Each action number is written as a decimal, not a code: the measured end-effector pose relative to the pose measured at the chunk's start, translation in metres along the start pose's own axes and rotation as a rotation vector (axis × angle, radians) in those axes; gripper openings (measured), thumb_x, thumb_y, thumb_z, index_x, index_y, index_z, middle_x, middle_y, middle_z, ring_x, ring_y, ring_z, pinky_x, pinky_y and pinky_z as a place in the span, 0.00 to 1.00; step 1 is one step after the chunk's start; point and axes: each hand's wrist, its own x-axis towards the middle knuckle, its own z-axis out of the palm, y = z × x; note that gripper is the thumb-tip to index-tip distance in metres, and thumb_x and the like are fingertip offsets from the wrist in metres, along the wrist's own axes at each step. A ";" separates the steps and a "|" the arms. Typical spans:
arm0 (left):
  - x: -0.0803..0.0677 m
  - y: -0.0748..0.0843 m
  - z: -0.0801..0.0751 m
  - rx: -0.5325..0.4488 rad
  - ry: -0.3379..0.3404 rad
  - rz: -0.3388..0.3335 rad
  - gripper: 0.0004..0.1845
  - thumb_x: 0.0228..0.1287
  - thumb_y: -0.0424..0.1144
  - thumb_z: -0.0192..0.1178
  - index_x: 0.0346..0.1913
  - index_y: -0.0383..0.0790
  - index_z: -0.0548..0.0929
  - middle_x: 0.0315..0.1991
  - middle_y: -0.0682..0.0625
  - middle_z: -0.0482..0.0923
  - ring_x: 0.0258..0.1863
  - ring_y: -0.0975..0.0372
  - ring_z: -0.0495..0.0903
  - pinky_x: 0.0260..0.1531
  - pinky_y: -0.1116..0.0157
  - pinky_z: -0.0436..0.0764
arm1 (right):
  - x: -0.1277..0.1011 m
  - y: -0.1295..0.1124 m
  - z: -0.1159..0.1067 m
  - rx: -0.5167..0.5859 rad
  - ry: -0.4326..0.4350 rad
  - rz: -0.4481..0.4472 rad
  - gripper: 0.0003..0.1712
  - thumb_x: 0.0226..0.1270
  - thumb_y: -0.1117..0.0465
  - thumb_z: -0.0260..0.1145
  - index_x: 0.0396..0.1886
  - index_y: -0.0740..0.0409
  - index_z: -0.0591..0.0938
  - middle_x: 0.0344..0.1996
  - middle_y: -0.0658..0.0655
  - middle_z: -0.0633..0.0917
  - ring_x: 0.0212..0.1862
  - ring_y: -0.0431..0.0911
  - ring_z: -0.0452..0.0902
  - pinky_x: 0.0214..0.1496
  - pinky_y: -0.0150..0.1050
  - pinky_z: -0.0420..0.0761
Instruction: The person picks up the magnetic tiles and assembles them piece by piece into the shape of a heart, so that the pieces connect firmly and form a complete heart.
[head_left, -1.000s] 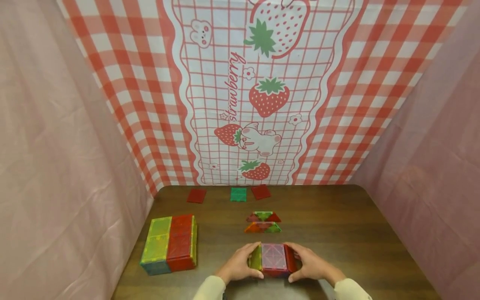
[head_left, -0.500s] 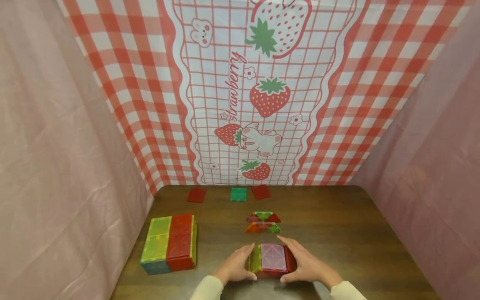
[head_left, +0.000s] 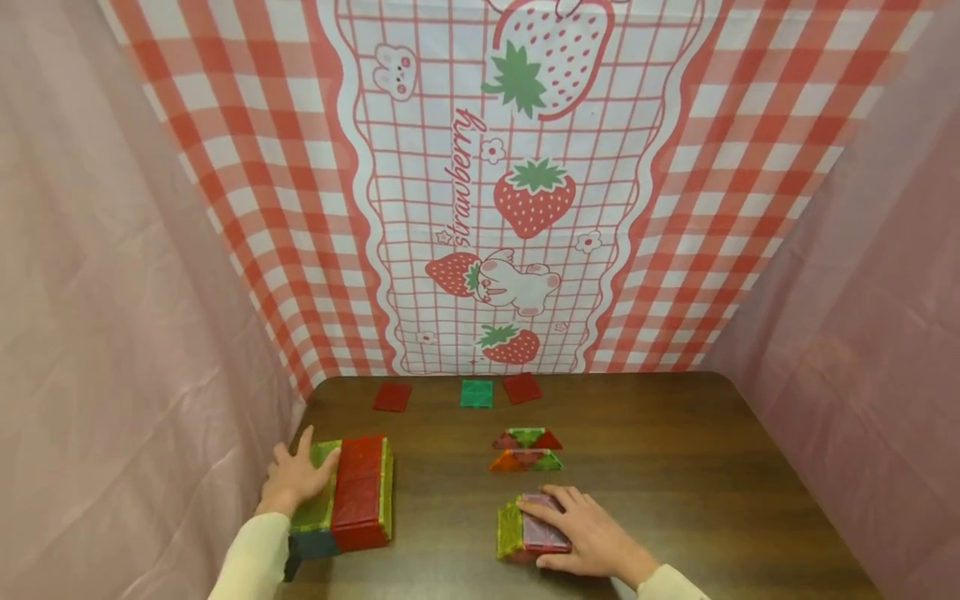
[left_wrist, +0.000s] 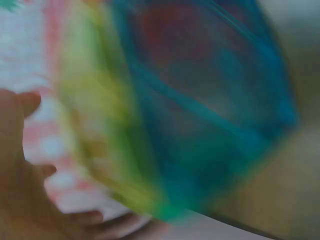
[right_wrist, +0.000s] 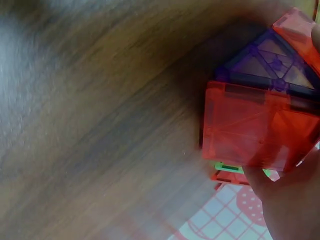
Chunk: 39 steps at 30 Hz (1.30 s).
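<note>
right hand point(head_left: 592, 533) lying over small tile cube point(head_left: 525, 527) at near centre of table point(head_left: 675, 450), fingers draped on pink top, thumb against near side, gripping it. left hand point(head_left: 296, 477) resting flat, fingers spread wide, on yellow-green top of large tile block point(head_left: 352, 492) at table's left. triangle tile rows point(head_left: 527, 447) sitting just beyond cube. three flat square tiles point(head_left: 476, 392) lying along far edge.

Small translucent plastic tile cube point(head_left: 528, 528), pink top, yellow-green left face, red right face, sits upright near front of tabletop; larger flat tile box point(head_left: 347, 492), yellow-green and red on top, blue at near corner, lies well left.
</note>
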 end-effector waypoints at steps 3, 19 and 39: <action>0.005 -0.023 0.002 -0.060 -0.155 -0.032 0.52 0.62 0.71 0.37 0.73 0.37 0.34 0.63 0.15 0.44 0.60 0.24 0.54 0.51 0.31 0.64 | -0.001 -0.001 -0.001 0.005 0.035 0.002 0.45 0.52 0.26 0.58 0.70 0.29 0.59 0.59 0.48 0.70 0.55 0.44 0.69 0.46 0.50 0.75; -0.028 0.024 0.051 -0.279 -0.389 0.174 0.43 0.61 0.65 0.52 0.73 0.52 0.50 0.60 0.31 0.68 0.46 0.42 0.78 0.41 0.43 0.75 | -0.014 0.023 -0.033 0.903 -0.232 0.504 0.38 0.68 0.44 0.56 0.72 0.53 0.58 0.70 0.66 0.61 0.68 0.67 0.56 0.62 0.64 0.63; -0.081 0.095 0.105 -0.344 -0.464 0.320 0.43 0.60 0.64 0.54 0.70 0.45 0.52 0.38 0.34 0.80 0.22 0.50 0.82 0.25 0.48 0.80 | -0.024 0.007 -0.012 0.864 0.091 0.798 0.34 0.67 0.42 0.54 0.64 0.60 0.70 0.41 0.60 0.83 0.33 0.46 0.79 0.35 0.38 0.78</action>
